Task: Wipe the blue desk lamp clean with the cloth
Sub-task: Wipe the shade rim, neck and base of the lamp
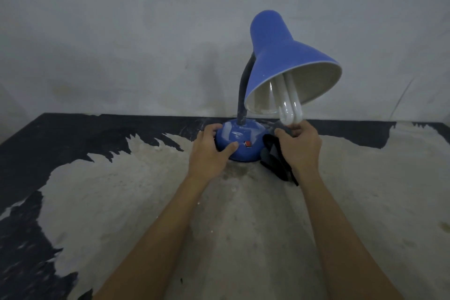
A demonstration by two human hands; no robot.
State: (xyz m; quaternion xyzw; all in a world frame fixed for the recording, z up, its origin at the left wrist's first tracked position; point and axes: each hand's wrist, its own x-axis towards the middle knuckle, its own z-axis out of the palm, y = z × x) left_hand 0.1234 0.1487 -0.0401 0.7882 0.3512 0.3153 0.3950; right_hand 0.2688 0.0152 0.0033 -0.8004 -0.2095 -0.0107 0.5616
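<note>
Head view: gripping blue desk lamp base with left hand, fingers curled round it; clutching dark cloth in right hand beside base, on worn surface.

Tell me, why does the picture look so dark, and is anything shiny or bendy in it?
Head view: the light is dim and greyish, and the bulb is not lit; the lamp base shows pale shiny glare on top; the dark cloth in the right hand loses detail; the table's far edge bows slightly from the wide lens.
</note>
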